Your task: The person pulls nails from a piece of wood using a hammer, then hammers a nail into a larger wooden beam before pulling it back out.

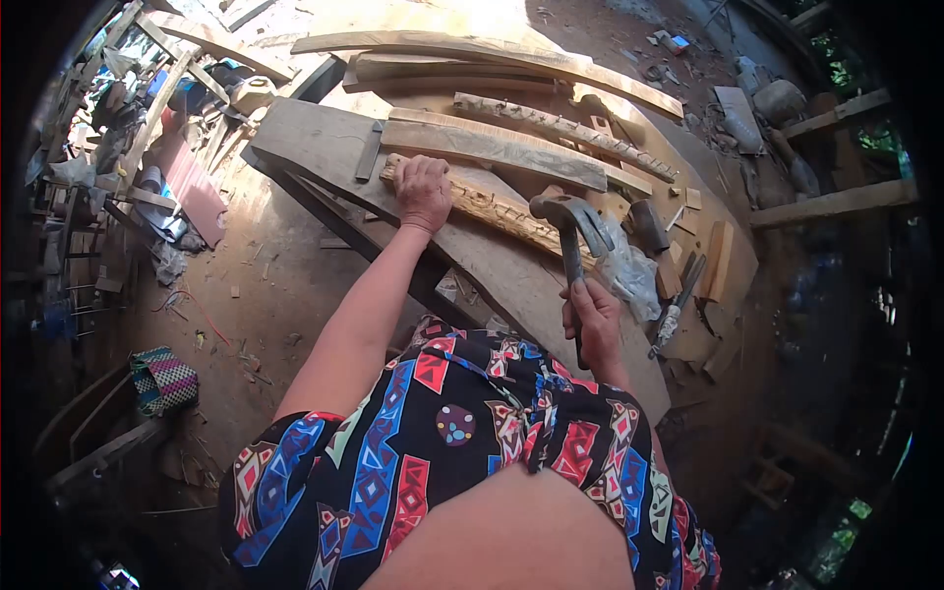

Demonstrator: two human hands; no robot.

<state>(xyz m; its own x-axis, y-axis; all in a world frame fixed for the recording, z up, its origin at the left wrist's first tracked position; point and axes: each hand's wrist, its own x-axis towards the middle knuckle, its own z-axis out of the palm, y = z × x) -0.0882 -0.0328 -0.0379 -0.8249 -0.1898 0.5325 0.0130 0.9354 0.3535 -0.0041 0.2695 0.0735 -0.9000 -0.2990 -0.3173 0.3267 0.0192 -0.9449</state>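
Observation:
My left hand (423, 192) is closed over the left end of a rough wooden strip (497, 212) lying along the workbench (324, 138). Small nails or spikes seem to stick up along that strip. A claw hammer (570, 218) is in my right hand (594, 320), gripped around its handle. The hammer's head is raised over the right part of the strip, and its claw points right. Behind the strip lies a thick wooden beam (492, 149). Farther back is a second strip with a row of nails (565, 133).
Long boards (492, 47) lie at the back of the bench. A clear plastic bag (629, 270), a mallet head (647, 224) and wooden offcuts (718, 261) sit to the right. A woven basket (164, 381) is on the left, below piled clutter (162, 197).

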